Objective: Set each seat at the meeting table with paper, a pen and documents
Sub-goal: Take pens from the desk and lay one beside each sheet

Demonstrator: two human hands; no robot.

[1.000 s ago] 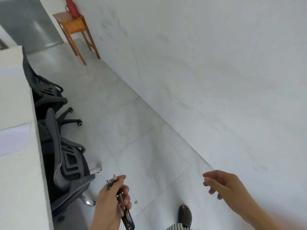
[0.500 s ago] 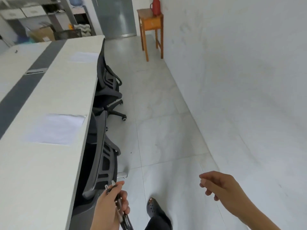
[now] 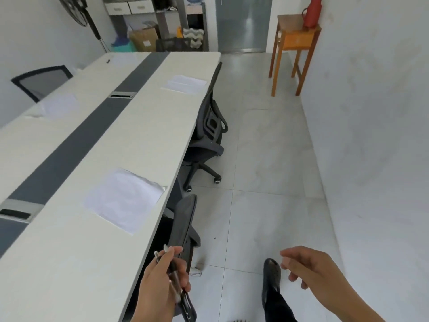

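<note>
Fingers [image 3: 173,253] of left hand [image 3: 157,287]: curled around a bundle of pens [image 3: 186,306]; the thumb and forefinger pinch the upper ends, and the barrels run down through the palm.
Left hand, position: at the near edge of the meeting table [image 3: 69,263], just beside the back of the near office chair [image 3: 183,221].
Right hand [image 3: 308,268]: over the floor, well apart from the table; fingers loosely bent, holding nothing.
Pens, handling: judged light, rigid and smooth; several in one grip may slide against each other. Draw one out by its upper end with the free hand, then hold it at mid-barrel to lay it down.
Near sheet of paper [image 3: 124,198]: flat on the table in front of the near office chair; no pen visible beside it.
Paper, handling: judged thin, limp and easily shifted; set the pen down without dragging it across the sheet.
Far papers [image 3: 184,83]: at the seat of the far office chair [image 3: 209,117]; apparently more than one sheet; no pen visible.
Opposite sheet [image 3: 59,105]: across the grey centre strip [image 3: 76,149].
Small dark object [image 3: 107,61]: far end of the table; too small to identify.
</note>
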